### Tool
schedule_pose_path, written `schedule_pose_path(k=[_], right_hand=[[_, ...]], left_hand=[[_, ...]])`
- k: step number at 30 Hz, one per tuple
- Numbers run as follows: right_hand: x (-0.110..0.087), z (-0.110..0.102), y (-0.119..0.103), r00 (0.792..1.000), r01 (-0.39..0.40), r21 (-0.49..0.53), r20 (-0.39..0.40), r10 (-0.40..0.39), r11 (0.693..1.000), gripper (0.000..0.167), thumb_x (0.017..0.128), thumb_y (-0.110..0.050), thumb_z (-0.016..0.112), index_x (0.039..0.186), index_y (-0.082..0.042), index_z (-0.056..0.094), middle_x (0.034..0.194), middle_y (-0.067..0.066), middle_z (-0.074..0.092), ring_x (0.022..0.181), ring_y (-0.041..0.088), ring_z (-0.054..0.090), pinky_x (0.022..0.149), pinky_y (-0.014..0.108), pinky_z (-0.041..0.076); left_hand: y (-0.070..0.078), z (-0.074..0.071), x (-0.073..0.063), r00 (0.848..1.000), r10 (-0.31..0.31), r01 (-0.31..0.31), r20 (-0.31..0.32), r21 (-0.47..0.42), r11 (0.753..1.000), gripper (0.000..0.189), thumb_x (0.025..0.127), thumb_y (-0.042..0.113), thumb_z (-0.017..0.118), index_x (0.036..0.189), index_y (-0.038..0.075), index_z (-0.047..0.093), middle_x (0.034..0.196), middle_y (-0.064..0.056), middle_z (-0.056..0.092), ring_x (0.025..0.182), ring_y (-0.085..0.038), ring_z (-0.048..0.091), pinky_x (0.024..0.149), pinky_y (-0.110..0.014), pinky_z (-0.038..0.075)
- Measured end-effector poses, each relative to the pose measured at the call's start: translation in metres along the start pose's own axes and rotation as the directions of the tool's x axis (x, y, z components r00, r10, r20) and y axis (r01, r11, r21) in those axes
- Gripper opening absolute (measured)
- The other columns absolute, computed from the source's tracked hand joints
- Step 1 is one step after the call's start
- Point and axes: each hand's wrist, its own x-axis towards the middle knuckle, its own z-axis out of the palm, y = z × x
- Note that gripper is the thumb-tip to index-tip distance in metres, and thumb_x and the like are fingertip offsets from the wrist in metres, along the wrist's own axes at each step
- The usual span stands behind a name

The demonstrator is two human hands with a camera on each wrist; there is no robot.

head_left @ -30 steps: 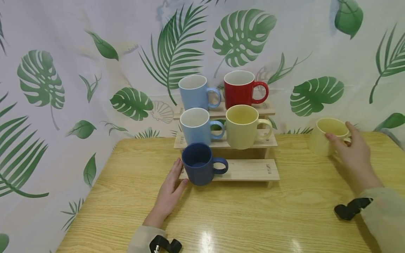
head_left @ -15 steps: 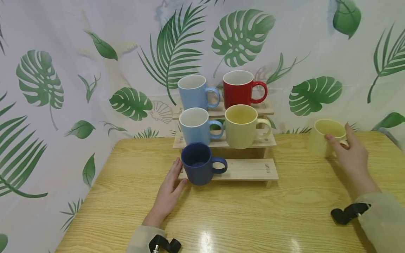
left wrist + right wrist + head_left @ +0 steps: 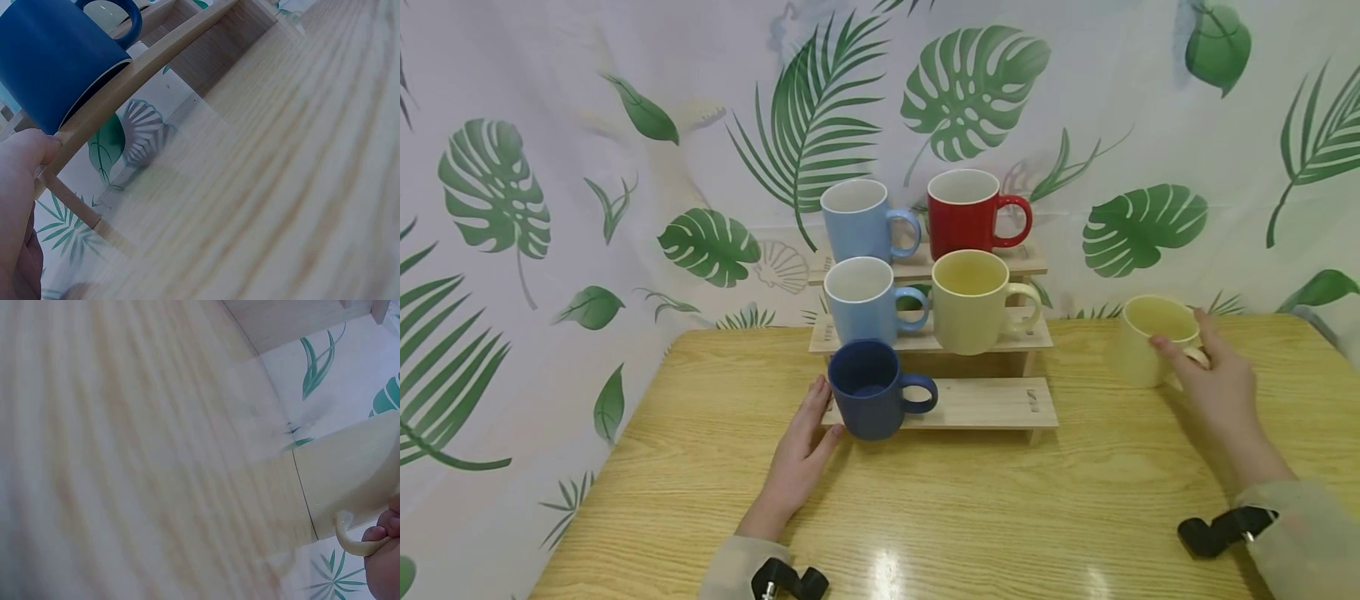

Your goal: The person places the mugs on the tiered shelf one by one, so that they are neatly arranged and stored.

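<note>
My right hand [image 3: 1216,387] grips a pale yellow mug [image 3: 1138,350] at its handle, with fingers curled through the handle [image 3: 359,545] in the right wrist view. The mug is upright, close over the table right of a three-step wooden stand [image 3: 992,404]. My left hand [image 3: 797,462] holds the left end of the stand's lowest step, its thumb on the board's edge in the left wrist view. Beside that hand a dark blue mug [image 3: 871,400] sits on this step. A light blue mug [image 3: 861,312] and another yellow mug [image 3: 968,312] occupy the middle step.
On the top step are a light blue mug [image 3: 850,229] and a red mug [image 3: 962,221], handles pointing right. The lowest step shows bare wood right of the dark blue mug. A leaf-patterned cloth [image 3: 700,125] hangs behind the wood-grain table [image 3: 1000,517].
My right hand has brought the yellow mug a little left and nearer to me. My left hand stays at the stand's end, and the mugs on the steps have not moved.
</note>
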Motion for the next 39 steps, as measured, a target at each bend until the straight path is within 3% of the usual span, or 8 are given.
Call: schedule_pose_path(k=[7, 10, 15, 22, 24, 29, 33, 39], right_hand=[[-0.011, 0.009, -0.005, 0.998, -0.059, 0.047, -0.019, 0.060, 0.997, 0.072, 0.092, -0.047, 0.059, 0.150, -0.037, 0.018, 0.151, 0.018, 0.028, 0.132, 0.035, 0.033, 0.106, 0.038, 0.029], [-0.015, 0.011, -0.005, 0.997, -0.071, 0.093, -0.011, 0.073, 0.993, 0.071, 0.091, -0.046, 0.060, 0.149, -0.040, 0.019, 0.152, 0.015, 0.025, 0.136, 0.031, 0.028, 0.110, 0.042, 0.024], [-0.022, 0.012, -0.006, 0.996, -0.083, 0.127, 0.000, 0.084, 0.988, 0.071, 0.091, -0.043, 0.062, 0.148, -0.040, 0.020, 0.151, 0.015, 0.023, 0.139, 0.027, 0.023, 0.111, 0.036, 0.023], [-0.028, 0.012, -0.010, 0.995, -0.101, 0.125, 0.006, 0.101, 0.987, 0.071, 0.090, -0.044, 0.062, 0.148, -0.040, 0.020, 0.151, 0.017, 0.022, 0.139, 0.034, 0.022, 0.111, 0.050, 0.021], [-0.029, 0.012, -0.010, 0.994, -0.107, 0.134, 0.003, 0.108, 0.985, 0.070, 0.090, -0.044, 0.063, 0.147, -0.042, 0.022, 0.151, 0.015, 0.022, 0.139, 0.032, 0.022, 0.112, 0.046, 0.021], [-0.029, 0.015, -0.009, 0.990, -0.134, 0.221, -0.001, 0.138, 0.966, 0.068, 0.089, -0.037, 0.067, 0.145, -0.043, 0.030, 0.152, 0.008, 0.024, 0.140, 0.016, 0.023, 0.096, 0.008, 0.031], [-0.028, 0.016, -0.009, 0.983, -0.178, 0.390, 0.029, 0.182, 0.903, 0.067, 0.085, -0.029, 0.073, 0.142, -0.042, 0.038, 0.154, 0.000, 0.024, 0.136, 0.005, 0.026, 0.078, 0.003, 0.040], [-0.029, 0.015, -0.010, 0.968, -0.239, 0.648, 0.106, 0.226, 0.723, 0.068, 0.081, -0.017, 0.077, 0.139, -0.037, 0.047, 0.155, -0.006, 0.023, 0.130, 0.006, 0.031, 0.070, 0.012, 0.049]], left_hand=[[0.000, 0.000, 0.000, 1.000, -0.004, 0.004, 0.004, -0.003, 1.000, 0.060, 0.100, 0.029, 0.051, 0.153, 0.024, 0.024, 0.158, -0.005, 0.020, 0.144, -0.020, 0.014, 0.110, -0.057, 0.019], [0.000, 0.001, 0.000, 1.000, -0.003, 0.003, 0.004, -0.004, 1.000, 0.060, 0.100, 0.029, 0.051, 0.153, 0.024, 0.024, 0.158, -0.002, 0.019, 0.143, -0.020, 0.015, 0.110, -0.057, 0.019], [-0.001, 0.002, 0.001, 1.000, 0.012, -0.012, -0.002, -0.006, 1.000, 0.061, 0.100, 0.028, 0.052, 0.153, 0.024, 0.023, 0.158, -0.002, 0.019, 0.144, -0.022, 0.015, 0.109, -0.057, 0.020], [0.000, 0.003, -0.001, 1.000, -0.028, 0.028, 0.006, -0.002, 1.000, 0.060, 0.100, 0.031, 0.051, 0.153, 0.029, 0.023, 0.158, 0.001, 0.018, 0.144, -0.016, 0.012, 0.111, -0.054, 0.018], [0.000, 0.003, -0.002, 0.999, -0.032, 0.032, 0.009, -0.004, 0.999, 0.060, 0.100, 0.032, 0.051, 0.153, 0.028, 0.023, 0.158, 0.001, 0.018, 0.144, -0.016, 0.012, 0.111, -0.055, 0.018], [0.000, 0.002, -0.002, 0.999, -0.035, 0.035, 0.002, -0.007, 0.999, 0.059, 0.100, 0.033, 0.051, 0.152, 0.026, 0.025, 0.158, -0.003, 0.019, 0.144, -0.018, 0.013, 0.110, -0.056, 0.018], [0.001, 0.002, -0.002, 0.999, -0.035, 0.035, -0.002, -0.010, 0.999, 0.059, 0.100, 0.034, 0.051, 0.152, 0.026, 0.025, 0.158, -0.003, 0.020, 0.144, -0.019, 0.014, 0.110, -0.058, 0.018], [0.001, 0.002, -0.001, 1.000, -0.012, 0.012, -0.007, -0.012, 1.000, 0.059, 0.100, 0.033, 0.052, 0.152, 0.026, 0.026, 0.158, -0.005, 0.020, 0.143, -0.021, 0.015, 0.109, -0.059, 0.019]])
